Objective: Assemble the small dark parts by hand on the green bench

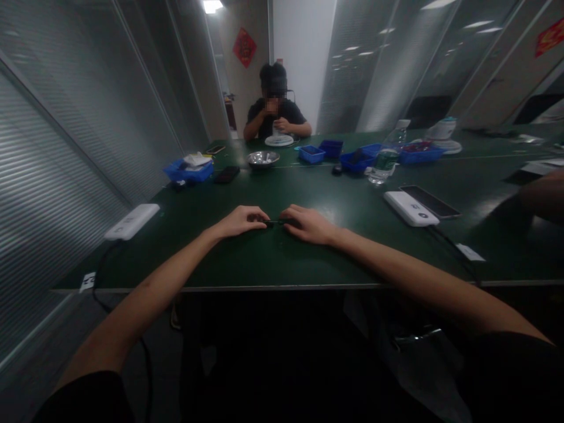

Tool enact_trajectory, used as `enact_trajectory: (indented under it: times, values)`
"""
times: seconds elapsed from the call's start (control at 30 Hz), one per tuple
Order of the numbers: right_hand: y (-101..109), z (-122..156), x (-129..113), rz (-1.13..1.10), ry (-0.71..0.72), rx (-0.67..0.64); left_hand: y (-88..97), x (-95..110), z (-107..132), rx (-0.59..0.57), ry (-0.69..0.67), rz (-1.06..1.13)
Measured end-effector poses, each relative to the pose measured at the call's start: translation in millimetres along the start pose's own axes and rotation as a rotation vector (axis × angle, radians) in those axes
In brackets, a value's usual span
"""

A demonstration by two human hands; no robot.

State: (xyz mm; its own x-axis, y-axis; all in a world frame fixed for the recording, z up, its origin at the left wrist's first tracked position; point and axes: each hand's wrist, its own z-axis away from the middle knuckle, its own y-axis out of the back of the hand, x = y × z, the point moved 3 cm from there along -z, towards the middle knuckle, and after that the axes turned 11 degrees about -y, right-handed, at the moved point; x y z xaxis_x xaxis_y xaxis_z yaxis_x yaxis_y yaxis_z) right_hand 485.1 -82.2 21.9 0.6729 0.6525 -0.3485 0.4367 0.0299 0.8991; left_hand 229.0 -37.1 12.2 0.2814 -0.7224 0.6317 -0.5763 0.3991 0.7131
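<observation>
Both my arms reach out over a dark green table point(308, 258). My left hand point(242, 221) and my right hand point(308, 224) rest on the table close together, fingers curled. Between them lies a small dark thin object point(275, 222); each hand pinches one end of it. What the object is I cannot make out in the dim light.
A white power bank point(132, 221) with a cable lies at the left, another point(409, 208) beside a phone point(429, 201) at the right. Farther back are blue trays point(189, 170), a metal bowl point(263, 158) and a water bottle point(388, 155). A person point(275, 114) sits opposite; another arm point(544, 197) enters at right.
</observation>
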Motion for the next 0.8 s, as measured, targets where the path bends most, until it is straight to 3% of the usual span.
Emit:
enact_trajectory:
  times: [0.4, 0.8]
  values:
    - [-3.5, -1.6, 0.7, 0.025, 0.038, 0.017, -9.2, 6.5, -4.2, -0.033, -0.108, 0.111]
    - [-1.7, -2.2, 2.4, -0.046, -0.019, 0.092, -7.3, 3.7, -3.5, -0.039, 0.019, 0.087]
